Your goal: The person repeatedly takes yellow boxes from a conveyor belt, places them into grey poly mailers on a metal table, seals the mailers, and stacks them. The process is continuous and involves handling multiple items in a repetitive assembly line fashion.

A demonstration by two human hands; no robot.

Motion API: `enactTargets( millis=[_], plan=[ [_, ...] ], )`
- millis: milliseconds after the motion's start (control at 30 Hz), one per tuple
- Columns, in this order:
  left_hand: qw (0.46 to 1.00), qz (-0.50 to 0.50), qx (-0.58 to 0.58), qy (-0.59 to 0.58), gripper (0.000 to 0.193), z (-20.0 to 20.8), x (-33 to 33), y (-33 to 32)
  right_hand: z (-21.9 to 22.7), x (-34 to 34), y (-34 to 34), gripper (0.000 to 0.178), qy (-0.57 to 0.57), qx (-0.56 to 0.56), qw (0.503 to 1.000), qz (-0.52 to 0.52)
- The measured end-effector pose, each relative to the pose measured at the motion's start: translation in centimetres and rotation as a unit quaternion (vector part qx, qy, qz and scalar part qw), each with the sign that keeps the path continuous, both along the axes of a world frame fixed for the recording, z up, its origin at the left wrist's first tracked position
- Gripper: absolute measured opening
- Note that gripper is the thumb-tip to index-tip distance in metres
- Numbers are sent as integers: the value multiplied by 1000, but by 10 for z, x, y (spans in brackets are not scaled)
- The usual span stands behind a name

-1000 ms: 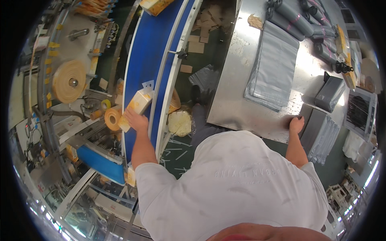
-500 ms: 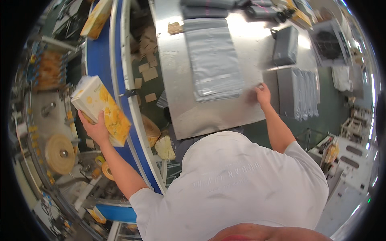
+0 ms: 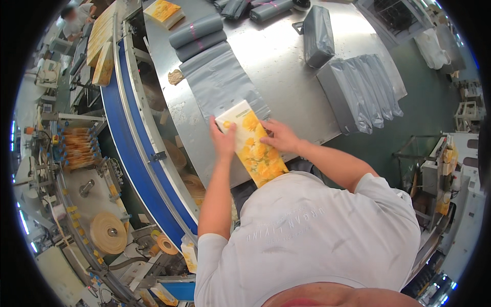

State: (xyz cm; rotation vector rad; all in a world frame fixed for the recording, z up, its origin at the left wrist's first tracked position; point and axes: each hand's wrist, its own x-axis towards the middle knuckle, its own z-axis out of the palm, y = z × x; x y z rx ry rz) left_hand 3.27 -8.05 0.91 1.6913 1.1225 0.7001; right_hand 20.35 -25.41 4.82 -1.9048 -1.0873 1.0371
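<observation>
A long box-shaped pack (image 3: 255, 146), white with printed yellow flowers, lies between my hands at the table's near edge, its lower end close to my shirt. My left hand (image 3: 223, 138) is closed on its left side, thumb on the top face. My right hand (image 3: 280, 137) grips the opposite side, with fingers bent over the printed face. Just beyond the pack, a stack of flat grey plastic bags (image 3: 220, 77) lies on the metal table (image 3: 276, 71); the pack's far end overlaps its near end.
Grey rolls (image 3: 197, 31) and another flowered pack (image 3: 164, 13) sit at the table's far side. Grey-wrapped packs (image 3: 353, 97) stand at the right, one (image 3: 318, 38) apart behind them. A blue conveyor belt (image 3: 123, 123) runs along the left. A person (image 3: 76, 23) is at the far left.
My left hand has brought the flowered pack from over the conveyor rightward to the table. My right hand has come left from the table's near right and taken hold of it. The view has shifted.
</observation>
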Motion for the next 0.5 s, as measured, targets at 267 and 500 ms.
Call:
enactTargets(
  millis=[267,500],
  plan=[
    [992,-110,-32,-53,79,10,5,49,-25,65,53,61,-396,49,902,167],
    [913,-258,187,254,52,81,36,31,15,70,72,82,-242,30,955,167]
  ],
)
